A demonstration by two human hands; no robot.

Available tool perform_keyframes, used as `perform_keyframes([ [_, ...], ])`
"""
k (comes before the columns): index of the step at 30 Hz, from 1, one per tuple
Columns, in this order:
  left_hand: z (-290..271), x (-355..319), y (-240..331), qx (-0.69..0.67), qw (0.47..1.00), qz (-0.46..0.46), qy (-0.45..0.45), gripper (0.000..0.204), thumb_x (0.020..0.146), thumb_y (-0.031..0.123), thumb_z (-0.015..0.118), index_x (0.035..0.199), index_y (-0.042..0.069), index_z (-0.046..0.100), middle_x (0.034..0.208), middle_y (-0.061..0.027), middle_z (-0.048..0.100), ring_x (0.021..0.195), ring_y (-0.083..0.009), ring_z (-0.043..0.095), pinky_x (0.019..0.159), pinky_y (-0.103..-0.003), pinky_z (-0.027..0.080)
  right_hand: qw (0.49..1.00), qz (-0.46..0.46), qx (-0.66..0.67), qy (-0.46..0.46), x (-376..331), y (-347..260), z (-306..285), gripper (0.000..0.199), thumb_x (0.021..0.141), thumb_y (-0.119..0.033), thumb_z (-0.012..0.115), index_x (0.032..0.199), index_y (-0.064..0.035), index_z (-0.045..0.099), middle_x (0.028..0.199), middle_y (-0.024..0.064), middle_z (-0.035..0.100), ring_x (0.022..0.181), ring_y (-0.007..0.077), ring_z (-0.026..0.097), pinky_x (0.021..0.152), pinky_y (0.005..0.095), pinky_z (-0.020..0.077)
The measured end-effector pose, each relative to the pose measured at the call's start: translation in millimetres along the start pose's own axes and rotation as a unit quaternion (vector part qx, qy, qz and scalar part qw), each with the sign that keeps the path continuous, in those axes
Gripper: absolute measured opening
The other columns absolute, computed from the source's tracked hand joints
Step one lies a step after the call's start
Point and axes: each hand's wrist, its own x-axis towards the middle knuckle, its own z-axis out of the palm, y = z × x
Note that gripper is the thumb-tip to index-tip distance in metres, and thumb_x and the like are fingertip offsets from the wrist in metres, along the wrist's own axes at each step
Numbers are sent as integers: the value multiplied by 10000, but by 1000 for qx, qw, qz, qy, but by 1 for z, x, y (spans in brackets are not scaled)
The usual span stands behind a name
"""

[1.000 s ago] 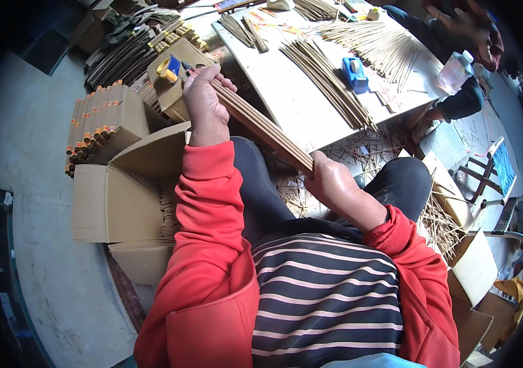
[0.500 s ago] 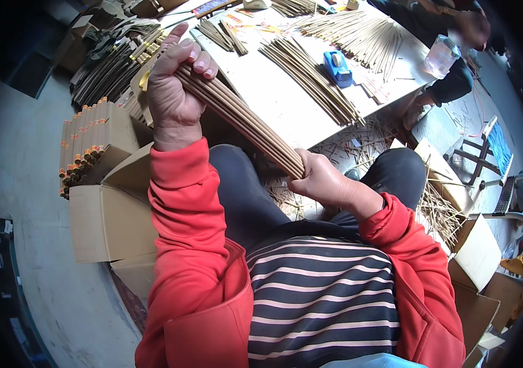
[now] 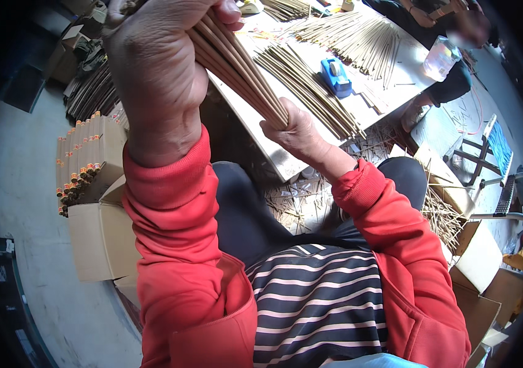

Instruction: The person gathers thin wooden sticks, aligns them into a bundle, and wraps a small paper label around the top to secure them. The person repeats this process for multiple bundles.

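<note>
A bundle of thin brown sticks runs between both hands. My left hand is raised close to the camera and grips the bundle's upper part. My right hand holds the lower end, just above the edge of the white table. Both sleeves are red, and I sit with a striped shirt and dark trousers below.
More stick bundles lie on the table beside a blue tape dispenser and a clear cup. A cardboard box with packed stick rolls stands at my left. Loose sticks litter the floor; another person sits across the table.
Both hands have lifted the bundle up toward the camera; my left hand now fills the upper left and my right hand has risen from my lap to the table edge.
</note>
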Motion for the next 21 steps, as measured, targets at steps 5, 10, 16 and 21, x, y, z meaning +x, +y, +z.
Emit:
perform_keyframes([
  [5, 4, 4, -10, -22, 1000, -15, -2, 500, 764, -9, 627, 1211, -38, 406, 684, -68, 556, 558, -169, 556, 552, -296, 498, 999, 31, 9, 20, 8, 35, 5, 156, 770, -130, 637, 854, -56, 528, 737, 150, 560, 686, 278, 573, 658, 342, 466],
  [10, -10, 12, -37, 36, 995, -73, 50, 406, 752, -15, 614, 1132, -30, 471, 699, -61, 569, 553, -160, 560, 536, -283, 491, 997, 62, 41, -12, 8, 41, 6, 159, 768, -125, 636, 858, -48, 530, 729, 113, 560, 668, 218, 550, 659, 326, 467],
  [16, 0, 19, -35, 123, 981, -86, 121, 55, 756, 24, 605, 767, 34, 552, 576, -30, 532, 442, -131, 512, 434, -249, 448, 999, 39, 26, -1, 12, 32, 9, 167, 770, -132, 632, 860, -37, 528, 748, 152, 556, 715, 262, 575, 671, 335, 467],
  [21, -19, 31, -48, 28, 982, -150, 108, 84, 766, 64, 598, 697, 63, 551, 556, -29, 517, 469, -150, 527, 446, -269, 458, 998, 61, 13, -1, 15, 45, 7, 221, 732, -151, 649, 891, -32, 550, 747, 135, 562, 710, 213, 568, 690, 318, 471],
])
